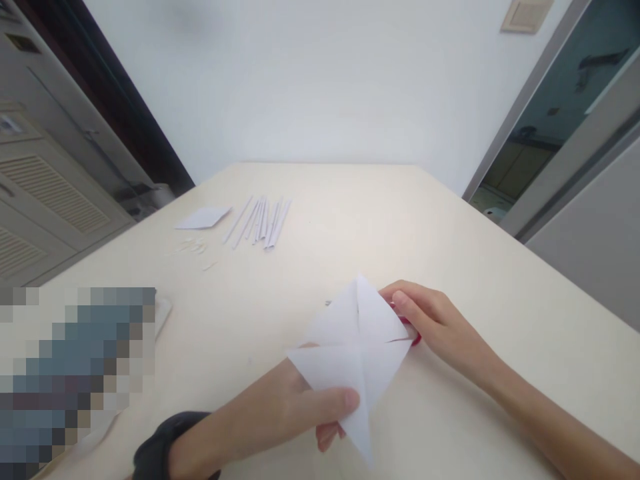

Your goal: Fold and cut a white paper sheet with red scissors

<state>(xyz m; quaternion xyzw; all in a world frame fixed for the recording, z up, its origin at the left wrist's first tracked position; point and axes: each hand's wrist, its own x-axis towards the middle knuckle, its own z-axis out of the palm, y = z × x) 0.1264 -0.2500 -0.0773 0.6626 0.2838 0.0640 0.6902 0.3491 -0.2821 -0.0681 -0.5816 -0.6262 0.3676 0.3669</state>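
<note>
Nearest us, our left hand [280, 413], a dark band at its wrist, pinches the lower part of a creased white paper sheet [353, 350], thumb laid on top and fingers under it. We note the sheet is lifted just above the table [450, 240], toward its near edge, with fold lines crossing at its middle and one corner pointing down at us. Our right hand [433, 320] comes in from the table's right side; its fingers close on the sheet's right corner, and something small and red [414, 337] shows under that corner, too hidden for us to tell what it is. Farther off, toward the far left corner of the table, we see a fan of narrow white paper strips [260, 223] lying flat, a small white paper piece [204, 217] just left of them, and a few tiny scraps [193, 247] in front. A blurred patch covers the near left edge.
</note>
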